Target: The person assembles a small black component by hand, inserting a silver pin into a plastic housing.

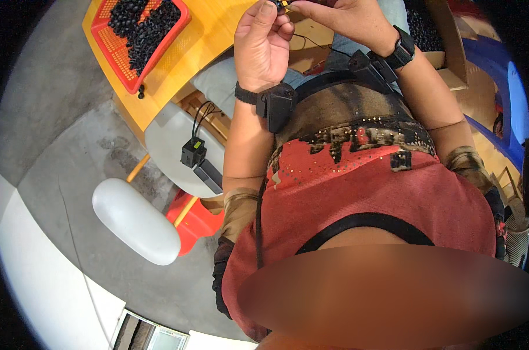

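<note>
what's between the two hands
In the head view, a small dark piece, partly cut off at the top edge, sits between the left hand and right hand.

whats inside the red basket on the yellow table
Small black parts lie heaped inside the red basket. Whatever lies beneath their top layer is covered; the basket's upper end is out of frame.

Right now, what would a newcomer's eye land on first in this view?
Probably the bright red plastic mesh basket heaped with small black parts, at upper left on the yellow wooden tabletop. Next, the left hand and right hand, meeting at the top edge over a small dark piece too cut off to identify. Then the smooth white oval pad, lower left above the grey floor.
</note>
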Demonstrator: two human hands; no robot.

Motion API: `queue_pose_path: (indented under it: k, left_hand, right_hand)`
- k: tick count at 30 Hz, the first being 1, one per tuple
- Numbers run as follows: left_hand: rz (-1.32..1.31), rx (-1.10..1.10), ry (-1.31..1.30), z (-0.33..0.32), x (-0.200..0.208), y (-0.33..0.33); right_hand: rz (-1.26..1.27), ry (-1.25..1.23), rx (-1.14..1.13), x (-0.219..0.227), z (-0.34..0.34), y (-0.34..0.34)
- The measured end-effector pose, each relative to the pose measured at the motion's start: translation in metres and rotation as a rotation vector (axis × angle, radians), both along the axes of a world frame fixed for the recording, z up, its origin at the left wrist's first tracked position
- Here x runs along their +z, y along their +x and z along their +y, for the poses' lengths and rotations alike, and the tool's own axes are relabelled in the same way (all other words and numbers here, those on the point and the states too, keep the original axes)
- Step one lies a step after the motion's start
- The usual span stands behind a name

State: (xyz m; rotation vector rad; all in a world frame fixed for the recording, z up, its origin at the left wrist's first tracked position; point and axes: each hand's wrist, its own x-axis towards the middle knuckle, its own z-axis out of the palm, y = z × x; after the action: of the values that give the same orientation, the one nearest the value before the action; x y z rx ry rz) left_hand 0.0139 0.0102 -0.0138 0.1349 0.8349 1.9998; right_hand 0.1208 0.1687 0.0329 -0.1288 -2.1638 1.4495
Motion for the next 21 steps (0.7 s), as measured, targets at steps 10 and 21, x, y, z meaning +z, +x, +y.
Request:
queue_pose_path:
  k: [10,21]
  left_hand:
    - [-0.005,0.011,-0.02,-0.0024,-0.0026,-0.0006]
    - [0.043,0.012,-0.029,0.0008,-0.001,0.0019]
  right_hand:
    - [-0.003,-0.017,0.013,-0.0001,-0.0006,-0.0003]
    - [-0.001,-0.091,0.005,-0.006,-0.0008,0.0033]
